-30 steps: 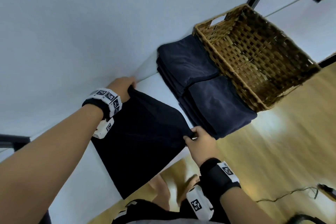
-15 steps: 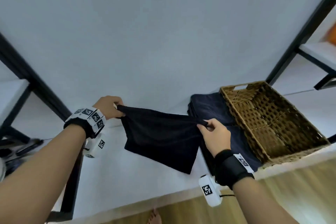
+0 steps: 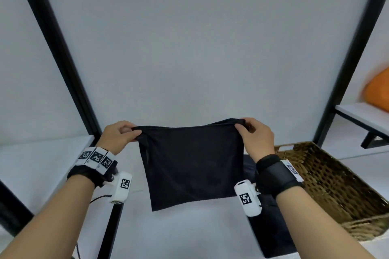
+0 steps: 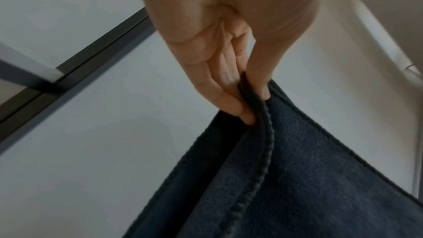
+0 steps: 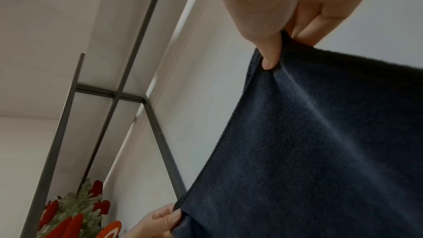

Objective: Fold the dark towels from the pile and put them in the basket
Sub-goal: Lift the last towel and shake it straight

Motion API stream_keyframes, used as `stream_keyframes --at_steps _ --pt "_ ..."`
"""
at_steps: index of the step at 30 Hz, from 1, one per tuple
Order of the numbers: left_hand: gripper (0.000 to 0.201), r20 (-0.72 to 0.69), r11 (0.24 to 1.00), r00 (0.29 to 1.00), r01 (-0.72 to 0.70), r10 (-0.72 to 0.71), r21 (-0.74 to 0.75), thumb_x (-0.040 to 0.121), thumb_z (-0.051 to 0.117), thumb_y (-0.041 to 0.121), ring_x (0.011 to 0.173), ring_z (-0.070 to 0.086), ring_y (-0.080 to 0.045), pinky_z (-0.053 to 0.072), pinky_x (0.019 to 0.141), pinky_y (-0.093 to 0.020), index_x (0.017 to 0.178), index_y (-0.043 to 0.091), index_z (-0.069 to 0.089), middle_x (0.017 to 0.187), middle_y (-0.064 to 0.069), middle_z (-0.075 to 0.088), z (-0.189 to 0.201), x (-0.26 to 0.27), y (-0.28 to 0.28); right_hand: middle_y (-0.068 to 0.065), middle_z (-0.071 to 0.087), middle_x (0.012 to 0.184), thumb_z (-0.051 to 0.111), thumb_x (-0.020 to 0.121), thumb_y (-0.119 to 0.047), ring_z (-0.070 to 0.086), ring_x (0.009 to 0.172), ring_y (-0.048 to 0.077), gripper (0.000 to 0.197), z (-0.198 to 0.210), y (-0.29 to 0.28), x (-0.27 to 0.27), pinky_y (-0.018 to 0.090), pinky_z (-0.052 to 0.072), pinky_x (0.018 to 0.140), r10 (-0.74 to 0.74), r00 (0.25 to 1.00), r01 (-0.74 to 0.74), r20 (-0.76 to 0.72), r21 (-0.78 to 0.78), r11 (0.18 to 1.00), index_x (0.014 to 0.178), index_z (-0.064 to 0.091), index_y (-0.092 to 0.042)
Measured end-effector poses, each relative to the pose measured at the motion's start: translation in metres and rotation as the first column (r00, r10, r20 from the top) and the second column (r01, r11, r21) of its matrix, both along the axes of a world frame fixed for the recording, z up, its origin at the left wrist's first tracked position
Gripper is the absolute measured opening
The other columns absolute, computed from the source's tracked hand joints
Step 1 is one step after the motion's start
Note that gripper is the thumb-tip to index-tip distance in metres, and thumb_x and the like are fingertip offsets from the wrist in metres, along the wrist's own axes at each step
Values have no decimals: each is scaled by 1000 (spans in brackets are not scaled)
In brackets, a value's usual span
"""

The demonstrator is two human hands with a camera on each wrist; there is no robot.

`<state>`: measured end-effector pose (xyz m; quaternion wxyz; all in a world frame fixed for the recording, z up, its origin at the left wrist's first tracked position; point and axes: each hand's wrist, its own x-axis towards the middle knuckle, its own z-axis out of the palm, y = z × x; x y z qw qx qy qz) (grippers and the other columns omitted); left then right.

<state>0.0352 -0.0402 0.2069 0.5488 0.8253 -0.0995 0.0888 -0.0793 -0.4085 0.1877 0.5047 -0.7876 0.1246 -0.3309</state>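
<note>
A dark navy towel (image 3: 190,164) hangs in the air above the white shelf (image 3: 172,229), stretched flat between both hands. My left hand (image 3: 124,135) pinches its top left corner, and the left wrist view shows thumb and fingers (image 4: 231,97) clamped on the hem of the towel (image 4: 297,178). My right hand (image 3: 250,134) pinches the top right corner, thumb pressed into the towel (image 5: 332,133). The pile of dark towels (image 3: 267,229) lies on the shelf under my right forearm, mostly hidden. The woven wicker basket (image 3: 328,185) stands to its right.
Black frame posts rise at the left (image 3: 56,52) and right (image 3: 353,52) of the white back wall. A side shelf (image 3: 362,115) at the right carries something orange (image 3: 379,90). Red and green decoration (image 5: 73,218) shows in the right wrist view.
Both hands have lifted the towel off the shelf and raised it upright, spread between them. The head view has tilted up from the floor to face the back wall.
</note>
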Motion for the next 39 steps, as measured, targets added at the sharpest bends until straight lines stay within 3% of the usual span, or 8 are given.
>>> stream_keyframes --at_steps 7,12,15,20,25,30,35,39 --pt "8 187 971 981 -92 50 223 83 74 27 89 63 -7 46 88 -26 83 33 69 90 11 69 38 -6 11 -18 66 80 61 93 -39 60 85 8 18 22 -8 0 16 37 77 -32 999 34 15 -180 983 91 73 -27" --pt "10 276 941 958 -158 74 300 87 68 28 80 61 1 40 71 -13 78 34 68 79 21 68 48 -5 11 -17 65 75 56 94 -42 61 81 11 23 23 -6 5 22 38 74 -49 999 47 -2 -240 970 82 70 -28" --pt "14 283 904 955 -198 91 379 90 63 34 75 58 0 37 65 -12 76 32 65 75 18 66 48 -2 11 -19 68 78 59 92 -41 62 82 7 20 19 -5 10 16 40 75 -59 998 61 17 -224 973 86 73 -28" --pt "20 188 873 977 -180 103 454 88 66 36 73 62 -13 44 69 -24 74 22 69 70 9 67 25 7 13 -19 70 83 65 90 -35 59 85 5 14 1 -4 25 9 35 78 -36 996 20 -81 -192 981 87 78 -28" --pt "20 72 837 981 -190 179 513 83 73 34 81 59 -14 40 72 -25 79 14 72 80 2 68 -11 11 13 -3 76 99 76 83 -23 63 93 8 14 -28 0 46 18 41 92 64 971 -75 -232 -38 996 95 80 -17" --pt "10 -98 951 968 -202 230 233 85 72 12 51 65 -8 48 50 -10 83 4 68 72 -15 71 -35 15 7 0 74 108 73 84 -10 65 105 12 18 -38 6 59 16 39 99 67 975 -63 -214 29 998 102 78 -13" --pt "10 -133 978 971 -203 197 -36 82 66 -10 85 69 -35 59 82 -37 78 -1 64 92 -25 68 -62 1 9 -8 73 100 68 88 -12 62 96 5 16 -56 7 45 15 40 95 65 980 -71 -188 -22 997 99 77 -19" --pt "10 -197 980 960 -195 198 37 80 71 -5 72 68 -7 52 62 -9 78 3 67 87 -6 71 -108 -26 15 -13 69 87 68 88 -18 62 87 7 12 -106 7 15 15 40 85 75 944 -120 -322 -122 985 95 76 -23"
